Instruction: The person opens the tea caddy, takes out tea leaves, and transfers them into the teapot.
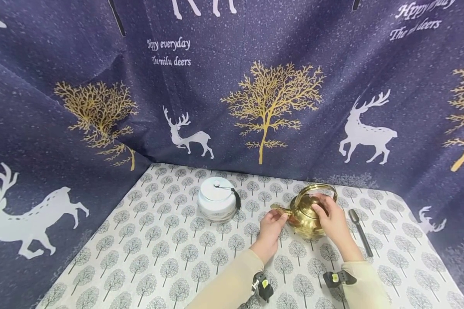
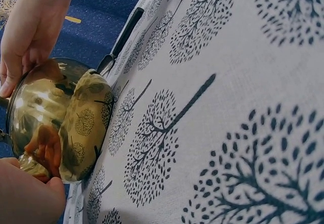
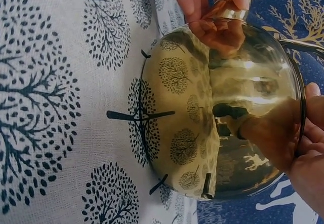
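Observation:
A shiny brass kettle [image 1: 307, 227] with an arched handle [image 1: 317, 187] stands on the patterned cloth, its spout toward the left. My left hand [image 1: 270, 231] pinches the spout between thumb and fingers; in the left wrist view the fingers partly cover the spout [image 2: 34, 167]. Reaching under the handle from the right, my right hand [image 1: 332, 219] holds the lid [image 1: 308, 209] at the kettle's top with curled fingers. In the right wrist view this hand [image 3: 309, 148] lies at the lid's rim, and its fingertips are partly hidden. The polished body [image 3: 228, 107] mirrors both hands and the cloth.
A pale lidded jar [image 1: 216, 206] with a dark tassel [image 1: 237, 199] stands left of the kettle. To the kettle's right lies a dark-handled spoon-like utensil [image 1: 361, 234]. Tree-printed cloth [image 1: 170, 274] covers the table, and a blue deer-print curtain [image 1: 224, 98] hangs behind it.

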`<state>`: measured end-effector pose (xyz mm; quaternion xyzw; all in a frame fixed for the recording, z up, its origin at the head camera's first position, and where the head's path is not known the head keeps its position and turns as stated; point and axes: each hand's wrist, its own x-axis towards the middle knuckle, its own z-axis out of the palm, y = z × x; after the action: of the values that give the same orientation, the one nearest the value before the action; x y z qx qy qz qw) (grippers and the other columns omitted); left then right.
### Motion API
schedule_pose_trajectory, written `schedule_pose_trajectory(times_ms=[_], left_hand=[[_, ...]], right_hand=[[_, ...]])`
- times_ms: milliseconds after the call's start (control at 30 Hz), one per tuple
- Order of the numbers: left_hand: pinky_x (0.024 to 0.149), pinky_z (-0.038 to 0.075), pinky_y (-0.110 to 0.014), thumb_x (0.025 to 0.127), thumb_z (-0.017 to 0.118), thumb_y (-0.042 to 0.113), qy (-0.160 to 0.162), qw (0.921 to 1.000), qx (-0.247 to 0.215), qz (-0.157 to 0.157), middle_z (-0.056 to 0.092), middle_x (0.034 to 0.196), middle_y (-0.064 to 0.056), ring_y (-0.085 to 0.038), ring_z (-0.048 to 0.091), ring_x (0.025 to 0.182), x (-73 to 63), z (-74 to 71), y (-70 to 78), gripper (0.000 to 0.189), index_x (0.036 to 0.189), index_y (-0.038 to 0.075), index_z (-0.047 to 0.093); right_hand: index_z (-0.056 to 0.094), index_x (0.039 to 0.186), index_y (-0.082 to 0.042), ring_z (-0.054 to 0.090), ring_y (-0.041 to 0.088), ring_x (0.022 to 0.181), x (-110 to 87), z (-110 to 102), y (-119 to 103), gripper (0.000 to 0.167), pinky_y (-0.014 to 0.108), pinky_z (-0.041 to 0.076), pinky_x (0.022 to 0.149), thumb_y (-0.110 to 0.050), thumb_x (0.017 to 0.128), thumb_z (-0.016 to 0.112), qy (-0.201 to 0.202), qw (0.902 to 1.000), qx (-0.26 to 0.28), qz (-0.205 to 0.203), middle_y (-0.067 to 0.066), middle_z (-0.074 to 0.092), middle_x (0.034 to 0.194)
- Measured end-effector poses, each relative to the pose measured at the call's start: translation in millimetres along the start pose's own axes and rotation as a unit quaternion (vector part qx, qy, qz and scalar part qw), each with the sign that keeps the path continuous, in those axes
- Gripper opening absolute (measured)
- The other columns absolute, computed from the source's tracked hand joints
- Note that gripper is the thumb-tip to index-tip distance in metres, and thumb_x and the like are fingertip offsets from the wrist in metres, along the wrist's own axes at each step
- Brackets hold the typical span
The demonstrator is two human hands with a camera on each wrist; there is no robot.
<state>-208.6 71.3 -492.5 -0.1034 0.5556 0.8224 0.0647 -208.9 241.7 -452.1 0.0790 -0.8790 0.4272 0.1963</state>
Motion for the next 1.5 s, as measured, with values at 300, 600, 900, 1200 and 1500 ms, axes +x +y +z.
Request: schedule_pose_trajectory(times_ms=[300,600,900,1200,1500], left_hand=[[0.101,0.047,-0.039,0.086,0.067,0.010,0.002,1.0000,0.001,0.001,0.067,0.109,-0.005,-0.018,0.063,0.102,-1.0,0.0,0.9,0.025,0.111,0.006,0.061],[0.108,0.039,-0.048,0.087,0.066,0.013,-0.011,0.9999,0.009,0.000,0.066,0.111,-0.003,-0.021,0.060,0.110,-1.8,-0.8,0.5,0.026,0.113,0.009,0.063],[0.106,0.043,-0.044,0.087,0.066,0.011,-0.002,1.0000,0.006,0.001,0.066,0.113,-0.004,-0.021,0.061,0.108,-1.1,1.2,1.8,0.029,0.116,0.007,0.062],[0.104,0.045,-0.041,0.087,0.066,0.012,0.003,1.0000,0.009,-0.001,0.066,0.115,-0.005,-0.021,0.060,0.110,-1.4,2.0,2.2,0.030,0.116,0.007,0.061],[0.101,0.048,-0.039,0.087,0.066,0.009,0.005,0.9999,0.004,0.013,0.066,0.113,-0.008,-0.021,0.062,0.106,-0.5,3.3,1.1,0.028,0.114,0.003,0.061]], right_hand=[[0.053,0.122,0.008,0.060,0.041,0.108,0.2,1.7,2.2,0.030,0.036,0.047,0.098,-0.005,0.095,0.057,0.007,1.0000,0.002,-0.001,0.028,0.062,0.118],[0.054,0.123,0.004,0.060,0.038,0.108,0.2,0.6,3.1,0.029,0.012,0.043,0.093,-0.008,0.096,0.056,0.004,1.0000,-0.003,0.000,0.023,0.063,0.119],[0.053,0.122,0.005,0.059,0.042,0.110,0.5,-3.8,-0.7,0.030,0.046,0.048,0.097,-0.011,0.097,0.056,0.008,0.9999,0.008,0.005,0.028,0.060,0.122],[0.058,0.115,0.006,0.060,0.006,0.108,-0.3,-5.7,-1.1,0.026,-0.001,0.039,0.084,-0.004,0.092,0.062,0.041,0.9987,0.025,-0.019,0.024,0.063,0.118],[0.060,0.114,0.003,0.061,0.038,0.109,-1.3,0.6,1.6,0.028,0.015,0.043,0.099,-0.007,0.090,0.067,0.042,0.9991,-0.008,-0.004,0.022,0.065,0.116]])
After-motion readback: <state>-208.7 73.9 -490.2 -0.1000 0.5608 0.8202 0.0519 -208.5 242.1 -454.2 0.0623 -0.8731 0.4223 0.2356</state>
